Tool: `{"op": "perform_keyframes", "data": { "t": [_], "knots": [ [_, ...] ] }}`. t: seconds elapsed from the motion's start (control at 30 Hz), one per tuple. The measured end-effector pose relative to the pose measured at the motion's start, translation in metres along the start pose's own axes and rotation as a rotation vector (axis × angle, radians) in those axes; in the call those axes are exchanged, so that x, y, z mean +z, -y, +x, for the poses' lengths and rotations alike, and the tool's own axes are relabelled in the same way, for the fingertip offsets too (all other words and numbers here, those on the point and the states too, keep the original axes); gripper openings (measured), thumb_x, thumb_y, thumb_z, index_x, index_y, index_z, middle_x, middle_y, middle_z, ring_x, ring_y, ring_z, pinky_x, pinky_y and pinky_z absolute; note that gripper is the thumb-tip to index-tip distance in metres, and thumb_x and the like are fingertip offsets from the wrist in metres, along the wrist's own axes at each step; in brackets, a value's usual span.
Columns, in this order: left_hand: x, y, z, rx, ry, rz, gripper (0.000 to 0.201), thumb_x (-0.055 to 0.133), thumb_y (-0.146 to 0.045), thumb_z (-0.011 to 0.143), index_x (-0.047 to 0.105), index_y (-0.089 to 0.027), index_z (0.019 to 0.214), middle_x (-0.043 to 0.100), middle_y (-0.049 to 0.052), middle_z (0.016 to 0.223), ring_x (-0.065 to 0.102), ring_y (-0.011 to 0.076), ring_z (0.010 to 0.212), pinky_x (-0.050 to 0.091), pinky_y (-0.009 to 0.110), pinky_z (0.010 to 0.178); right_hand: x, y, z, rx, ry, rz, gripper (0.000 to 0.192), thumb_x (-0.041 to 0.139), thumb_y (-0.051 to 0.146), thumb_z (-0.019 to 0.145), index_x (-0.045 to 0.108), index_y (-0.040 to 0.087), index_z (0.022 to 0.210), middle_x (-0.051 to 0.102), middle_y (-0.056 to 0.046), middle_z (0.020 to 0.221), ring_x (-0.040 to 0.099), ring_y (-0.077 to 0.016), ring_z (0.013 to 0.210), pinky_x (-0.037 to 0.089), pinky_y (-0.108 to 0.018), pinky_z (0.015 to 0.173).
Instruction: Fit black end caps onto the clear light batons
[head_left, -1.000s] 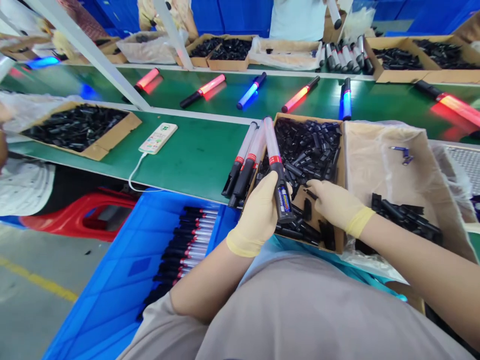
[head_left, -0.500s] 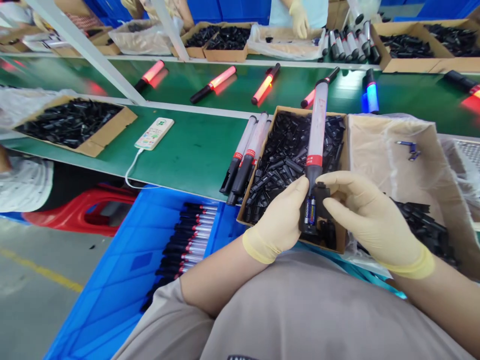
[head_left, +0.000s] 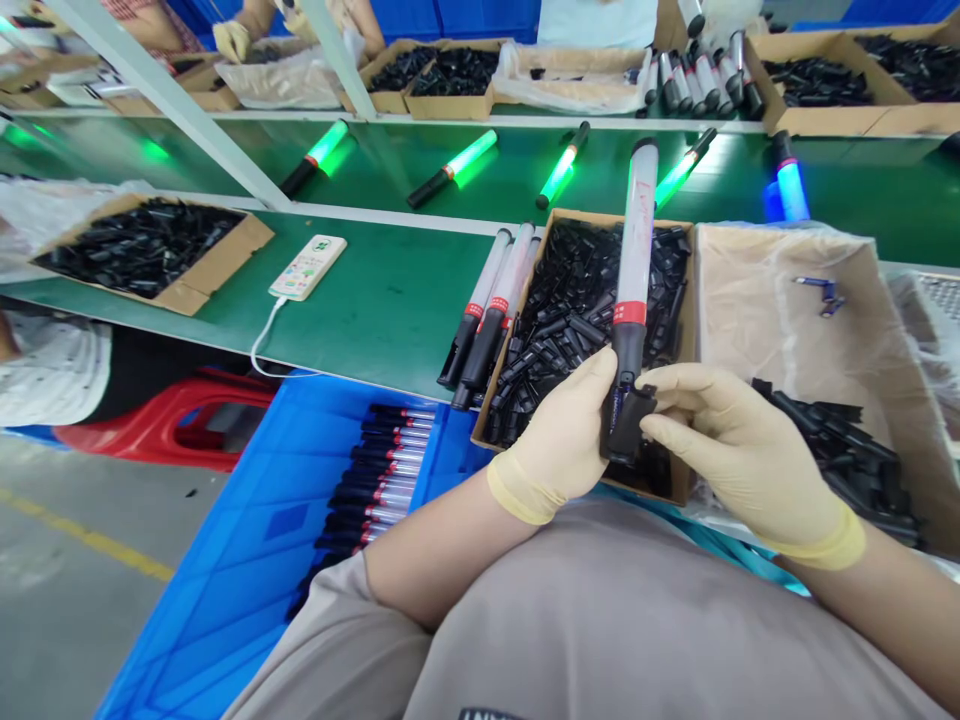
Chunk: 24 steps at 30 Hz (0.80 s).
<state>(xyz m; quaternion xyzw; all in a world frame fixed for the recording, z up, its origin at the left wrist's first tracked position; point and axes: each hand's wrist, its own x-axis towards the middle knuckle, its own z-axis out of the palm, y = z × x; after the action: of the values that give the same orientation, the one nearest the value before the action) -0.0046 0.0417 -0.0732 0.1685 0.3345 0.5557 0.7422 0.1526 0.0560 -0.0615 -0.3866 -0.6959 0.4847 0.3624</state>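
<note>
My left hand [head_left: 564, 428], in a pale yellow glove, is closed around the black handle of a light stick [head_left: 634, 240]. The stick has a clear white tube, a red band and a black cap, and points away from me. My right hand [head_left: 739, 450], gloved alike, pinches a black battery cover [head_left: 636, 422] against the handle. The cover lies partly over the battery bay, and a strip of blue battery shows beside it. Beneath both hands is a cardboard box [head_left: 478, 425] full of black covers [head_left: 574, 335].
Several light sticks [head_left: 491, 320] lean left of the box. A lined carton [head_left: 772, 300] on the right holds batteries and black parts. Below left, a blue crate [head_left: 225, 560] holds rows of sticks. Lit sticks lie on the green belt [head_left: 517, 160]. A white power strip [head_left: 307, 268] lies left.
My right hand has brought the battery cover over the handle's battery bay, hiding most of the batteries. Sticks on the belt shifted right, several turning from red to green.
</note>
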Motion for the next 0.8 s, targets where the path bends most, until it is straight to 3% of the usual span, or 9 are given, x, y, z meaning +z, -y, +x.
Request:
{"op": "perform_keyframes", "data": {
  "t": [0.1,0.2,0.3,0.43,0.53,0.6,0.7,0.8],
  "knots": [
    [-0.001,0.000,-0.001,0.009,0.015,0.028,0.030,0.070,-0.050,0.090,0.071,-0.021,0.099,0.067,0.003,0.089,0.064,0.0194,0.090,0.050,0.030,0.083,-0.002,0.002,0.002,-0.105,0.013,-0.258,0.024,0.066,0.029,0.092,0.066,0.026,0.115,0.067,-0.004,0.099,0.065,-0.0167,0.081,0.058,-0.033,0.072],
    [0.001,-0.002,-0.002,-0.001,0.023,0.057,0.039,0.065,-0.058,0.091,0.072,-0.021,0.101,0.068,0.005,0.088,0.065,0.0216,0.091,0.052,0.033,0.081,-0.002,0.006,0.006,-0.234,-0.049,-0.516,0.024,0.065,0.028,0.091,0.064,0.023,0.115,0.059,-0.006,0.089,0.061,-0.0223,0.091,0.055,-0.038,0.079],
    [0.005,-0.004,-0.004,0.017,0.044,0.069,0.046,0.060,-0.065,0.091,0.070,-0.020,0.096,0.067,0.005,0.084,0.063,0.0191,0.079,0.050,0.031,0.069,0.000,0.007,0.006,-0.233,-0.081,-0.576,0.038,0.066,0.028,0.090,0.057,0.022,0.126,0.056,-0.006,0.091,0.059,-0.0243,0.096,0.054,-0.038,0.079],
    [0.006,-0.007,-0.005,0.083,0.065,0.136,0.029,0.081,-0.039,0.081,0.066,-0.019,0.096,0.062,0.000,0.082,0.057,0.0118,0.069,0.046,0.024,0.063,-0.001,0.004,0.002,-0.133,-0.140,-0.497,0.052,0.068,0.034,0.089,0.049,0.022,0.135,0.058,-0.008,0.107,0.060,-0.0172,0.081,0.053,-0.034,0.070],
    [0.005,-0.008,0.000,0.137,0.007,0.116,0.026,0.079,-0.035,0.083,0.065,-0.020,0.099,0.065,0.000,0.086,0.061,0.0118,0.072,0.050,0.025,0.069,-0.003,0.002,0.002,-0.014,-0.183,-0.407,0.047,0.066,0.044,0.091,0.050,0.020,0.128,0.063,-0.007,0.099,0.064,-0.0172,0.079,0.055,-0.032,0.067],
    [0.004,-0.007,0.008,0.212,-0.044,0.107,0.024,0.077,-0.034,0.085,0.065,-0.020,0.101,0.068,0.002,0.092,0.066,0.0148,0.083,0.053,0.028,0.079,0.000,0.003,0.007,0.082,-0.080,-0.343,0.049,0.066,0.046,0.091,0.051,0.020,0.129,0.067,-0.006,0.095,0.067,-0.0186,0.080,0.057,-0.033,0.069],
    [0.003,-0.004,0.020,0.338,-0.079,0.197,0.024,0.073,-0.035,0.090,0.069,-0.022,0.109,0.071,0.005,0.113,0.066,0.0198,0.111,0.050,0.033,0.098,0.007,0.005,0.024,0.208,0.110,-0.210,0.064,0.065,0.039,0.089,0.043,0.020,0.146,0.071,-0.005,0.094,0.069,-0.0189,0.077,0.059,-0.034,0.068],
    [0.000,-0.009,0.026,0.408,-0.079,0.291,0.038,0.070,-0.043,0.093,0.068,-0.030,0.128,0.060,0.004,0.145,0.050,0.0214,0.139,0.040,0.034,0.114,0.004,0.004,0.055,0.282,0.127,-0.028,0.072,0.063,0.037,0.088,0.037,0.016,0.152,0.071,-0.003,0.089,0.069,-0.0174,0.073,0.059,-0.031,0.065]
  ]
}}
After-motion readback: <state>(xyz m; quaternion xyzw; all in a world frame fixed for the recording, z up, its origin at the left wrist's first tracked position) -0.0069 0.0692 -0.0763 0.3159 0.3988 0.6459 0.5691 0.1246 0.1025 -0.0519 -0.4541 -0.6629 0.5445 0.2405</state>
